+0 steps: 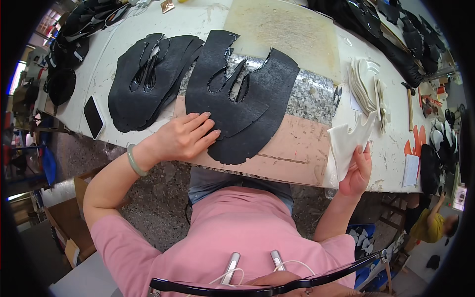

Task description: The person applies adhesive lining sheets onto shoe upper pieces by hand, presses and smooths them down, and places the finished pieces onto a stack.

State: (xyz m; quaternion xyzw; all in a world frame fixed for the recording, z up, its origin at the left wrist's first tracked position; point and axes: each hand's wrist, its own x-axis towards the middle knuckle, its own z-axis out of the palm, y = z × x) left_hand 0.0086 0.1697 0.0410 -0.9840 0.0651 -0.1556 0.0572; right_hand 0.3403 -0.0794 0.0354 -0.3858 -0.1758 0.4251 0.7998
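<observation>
My left hand (pixel 184 137) lies palm down with its fingers stretched over the left edge of a black shoe-upper piece (pixel 252 126). That piece has a slit opening with stitched edges and rests on a pink board (pixel 302 143) and a speckled stone slab (pixel 311 98). At the right, my right hand (pixel 357 171) pinches the edge of a cream fabric piece (pixel 342 148), partly draped on the board's right end. Beyond it sits a stack of similar cream fabric pieces (pixel 362 86). More black upper pieces (pixel 128 94) are piled to the left.
A phone (pixel 94 118) lies at the table's left edge. Behind the uppers is a translucent cutting board (pixel 287 32). A hammer (pixel 409 106), a small metal tool (pixel 337 96) and orange pieces (pixel 417 140) lie to the right. Another person (pixel 428 225) is at the far right.
</observation>
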